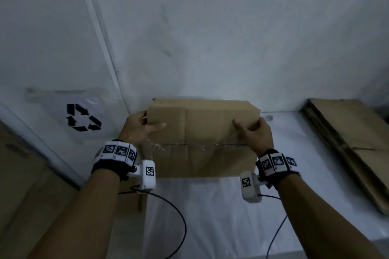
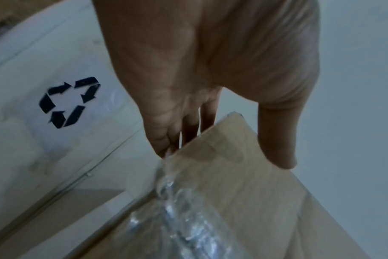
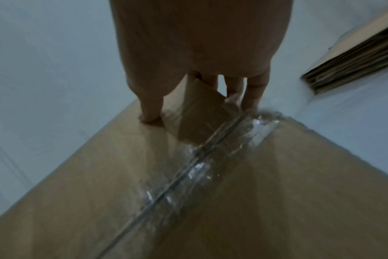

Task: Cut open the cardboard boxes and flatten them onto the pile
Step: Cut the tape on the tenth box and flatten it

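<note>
A brown cardboard box [image 1: 202, 130] is held up over the white table [image 1: 221, 216], its taped seam [image 1: 200, 146] running across the face toward me. My left hand [image 1: 140, 126] grips the box's left end, thumb on the near face and fingers round the side. My right hand [image 1: 255, 131] grips the right end the same way. In the left wrist view the left hand [image 2: 210, 105] pinches the box [image 2: 244, 201] corner beside crinkled clear tape [image 2: 177, 210]. In the right wrist view the right hand [image 3: 202, 78] holds the box [image 3: 210, 201] where the tape [image 3: 199, 166] ends.
A pile of flattened cardboard [image 1: 349, 143] lies on the table at the right, also seen as the pile [image 3: 352, 70] edge. A sheet with a black recycling symbol [image 1: 83, 117] hangs on the left wall. More cardboard [image 1: 23, 174] stands at the far left. Cables trail below both wrists.
</note>
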Tool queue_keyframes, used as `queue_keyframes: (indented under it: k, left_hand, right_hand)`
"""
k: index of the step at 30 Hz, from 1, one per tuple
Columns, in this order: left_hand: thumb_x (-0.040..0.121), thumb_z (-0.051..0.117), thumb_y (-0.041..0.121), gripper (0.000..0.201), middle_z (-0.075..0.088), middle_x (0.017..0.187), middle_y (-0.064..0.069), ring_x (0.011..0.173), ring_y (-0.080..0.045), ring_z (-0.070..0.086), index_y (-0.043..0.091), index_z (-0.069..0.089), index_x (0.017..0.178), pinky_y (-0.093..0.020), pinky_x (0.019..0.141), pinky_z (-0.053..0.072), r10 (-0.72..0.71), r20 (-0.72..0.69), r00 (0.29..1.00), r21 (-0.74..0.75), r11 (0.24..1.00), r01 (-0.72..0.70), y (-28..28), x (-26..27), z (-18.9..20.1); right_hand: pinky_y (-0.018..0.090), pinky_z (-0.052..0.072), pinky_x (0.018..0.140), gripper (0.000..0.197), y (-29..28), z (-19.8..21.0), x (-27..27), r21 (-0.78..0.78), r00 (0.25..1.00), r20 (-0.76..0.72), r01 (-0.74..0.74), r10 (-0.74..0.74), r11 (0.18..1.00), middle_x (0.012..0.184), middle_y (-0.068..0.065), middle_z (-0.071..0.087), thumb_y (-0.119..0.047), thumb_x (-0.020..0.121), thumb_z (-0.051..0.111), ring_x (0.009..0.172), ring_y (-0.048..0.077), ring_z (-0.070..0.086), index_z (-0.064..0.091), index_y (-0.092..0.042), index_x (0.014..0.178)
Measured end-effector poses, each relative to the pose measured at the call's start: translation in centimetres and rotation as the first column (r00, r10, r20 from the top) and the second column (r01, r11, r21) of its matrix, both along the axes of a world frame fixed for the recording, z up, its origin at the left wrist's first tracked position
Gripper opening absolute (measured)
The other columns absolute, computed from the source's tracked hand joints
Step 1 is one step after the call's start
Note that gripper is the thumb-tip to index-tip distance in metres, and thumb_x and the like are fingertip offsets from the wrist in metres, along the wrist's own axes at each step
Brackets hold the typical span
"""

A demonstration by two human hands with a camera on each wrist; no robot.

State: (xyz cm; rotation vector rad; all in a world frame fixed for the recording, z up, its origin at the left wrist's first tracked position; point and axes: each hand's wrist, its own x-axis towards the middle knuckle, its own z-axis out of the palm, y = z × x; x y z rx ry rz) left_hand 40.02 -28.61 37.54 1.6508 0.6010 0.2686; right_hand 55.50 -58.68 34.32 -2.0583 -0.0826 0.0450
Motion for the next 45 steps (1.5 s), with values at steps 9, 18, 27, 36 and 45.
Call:
queue_keyframes:
  k: [9, 18, 27, 36, 45]
  left_hand:
    - [0.064, 0.076, -0.020, 0.076, 0.066, 0.114, -0.003, 0.108, -0.023, 0.064, 0.014, 0.055, 0.129, -0.042, 0.092, 0.054, -0.202, -0.170, 0.964, 0.147, 0.963, 0.228, -6.4, 5.1, -6.0]
    - [0.061, 0.079, 0.064, 0.101, 0.049, 0.138, -0.012, 0.120, -0.030, 0.052, 0.014, 0.038, 0.138, -0.040, 0.102, 0.045, -0.058, -0.689, 0.723, 0.362, 0.837, 0.412, -8.7, 13.5, -12.5]
    - [0.071, 0.066, 0.069, 0.104, -0.003, 0.162, -0.006, 0.149, -0.026, -0.012, 0.023, 0.021, 0.153, -0.043, 0.119, -0.007, -0.355, -0.644, 0.678, 0.459, 0.530, 0.713, -19.5, 24.0, -13.8]
    - [0.070, 0.071, 0.065, 0.104, -0.021, 0.160, 0.003, 0.145, -0.016, -0.025, 0.037, 0.014, 0.153, -0.041, 0.116, -0.019, -0.367, -0.652, 0.663, 0.429, 0.542, 0.722, -20.7, 28.1, -16.5]
    - [0.073, 0.075, 0.055, 0.097, -0.008, 0.162, 0.005, 0.147, -0.011, -0.016, 0.032, 0.023, 0.152, -0.040, 0.120, -0.012, -0.379, -0.572, 0.728, 0.437, 0.610, 0.661, -20.3, 27.7, -16.3]
  right_hand:
    - [0.043, 0.050, 0.092, 0.074, -6.9, -5.3, 7.2, -0.344, 0.985, -0.170, -0.033, -0.028, 0.938, 0.129, 0.017, 0.057, -0.057, 0.079, 0.068, 0.113, 0.035, 0.056, 0.051, -0.004, 0.129]
    - [0.031, 0.039, 0.105, 0.089, -6.7, -11.2, 17.2, -0.336, 0.860, -0.266, -0.507, 0.436, 0.794, 0.147, 0.009, 0.045, -0.024, 0.074, 0.082, 0.132, 0.025, 0.045, 0.035, -0.015, 0.149]
    - [0.034, 0.054, 0.087, 0.054, -5.7, -15.0, 25.9, -0.030, 0.785, -0.290, -0.579, 0.548, 0.815, 0.117, 0.004, 0.063, -0.043, 0.088, 0.066, 0.101, 0.015, 0.062, 0.051, -0.017, 0.133]
    - [0.040, 0.032, 0.110, 0.060, -6.5, -18.0, 34.8, -0.606, 0.702, -0.375, -0.680, 0.605, 0.413, 0.150, 0.010, 0.034, -0.010, 0.094, 0.055, 0.137, 0.032, 0.030, 0.033, -0.018, 0.149]
    - [0.046, 0.040, 0.092, 0.033, -7.0, -18.7, 33.3, -0.854, 0.703, -0.244, -0.482, 0.668, 0.196, 0.123, 0.015, 0.052, -0.014, 0.095, 0.044, 0.119, 0.035, 0.042, 0.056, -0.013, 0.126]
